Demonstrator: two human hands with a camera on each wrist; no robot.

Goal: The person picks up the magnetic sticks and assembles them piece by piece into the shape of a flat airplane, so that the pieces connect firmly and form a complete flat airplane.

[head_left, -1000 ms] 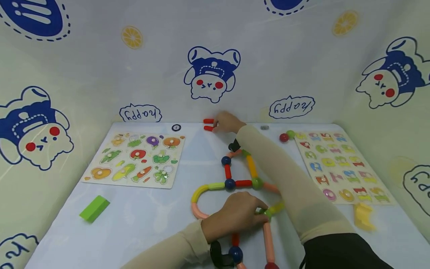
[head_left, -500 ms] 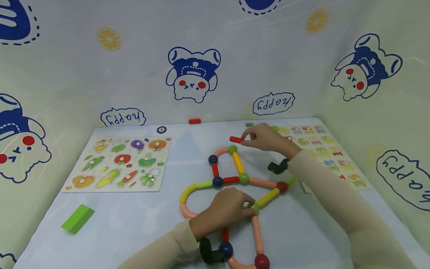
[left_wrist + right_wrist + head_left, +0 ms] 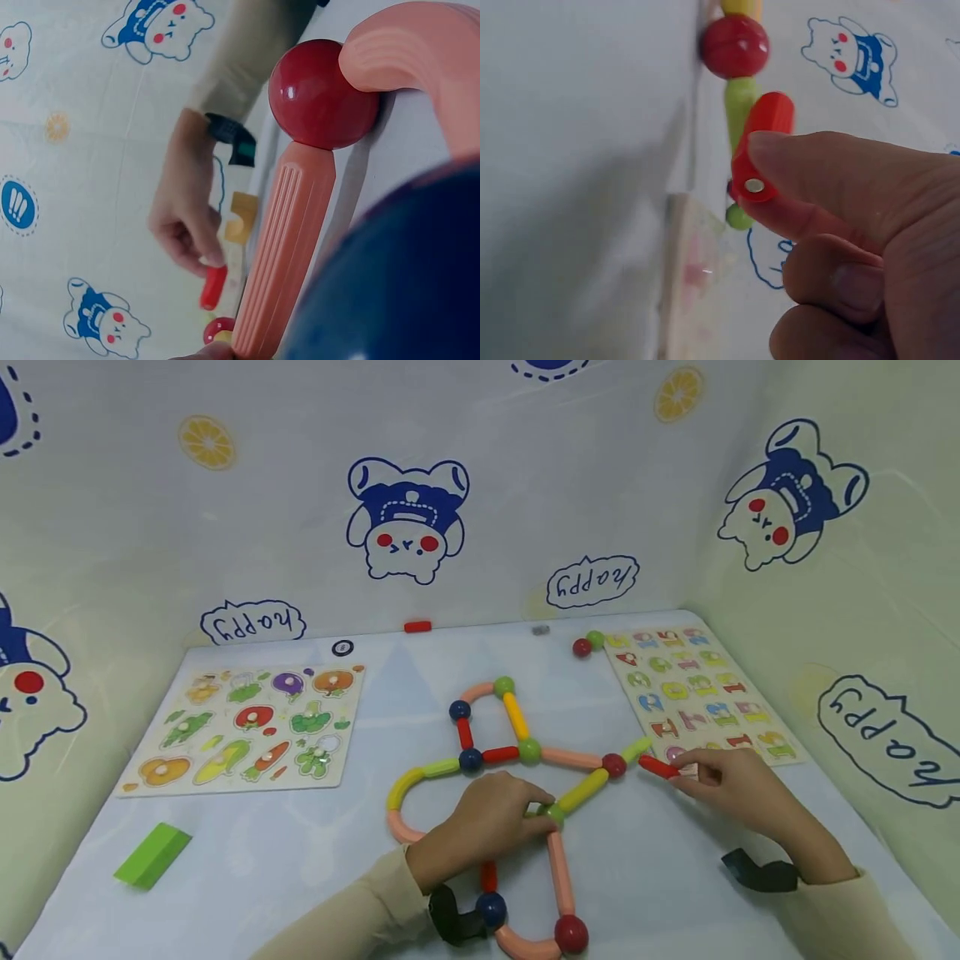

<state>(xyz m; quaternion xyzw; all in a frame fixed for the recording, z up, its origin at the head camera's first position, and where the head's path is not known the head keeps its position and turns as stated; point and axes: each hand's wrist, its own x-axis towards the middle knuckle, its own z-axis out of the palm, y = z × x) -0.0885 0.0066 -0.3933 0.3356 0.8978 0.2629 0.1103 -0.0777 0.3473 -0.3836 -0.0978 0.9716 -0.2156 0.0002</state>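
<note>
A connected figure of magnetic rods and balls lies on the white table. My left hand (image 3: 483, 818) pinches a green ball (image 3: 555, 814) in it, where a yellow rod (image 3: 585, 792) and a long pink rod (image 3: 560, 872) meet. Between right thumb and forefinger, my right hand (image 3: 742, 789) holds a short red magnetic rod (image 3: 658, 767). A metal disc shows at the rod's near end in the right wrist view. Just left of it, a light green rod (image 3: 637, 748) sticks out from a red ball (image 3: 614, 766). Part of the figure is hidden under the left hand.
A vegetable puzzle board (image 3: 225, 783) lies at the left, another puzzle board (image 3: 675, 685) at the right. A red ball (image 3: 582, 648) and a green ball (image 3: 596, 639) sit at the back. Also there: a red rod (image 3: 417, 627) and a green block (image 3: 153, 856).
My right hand has picked up one of the two red rods at the back edge and carried it right and nearer, beside the light green rod. The left hand keeps its grip; the view has shifted.
</note>
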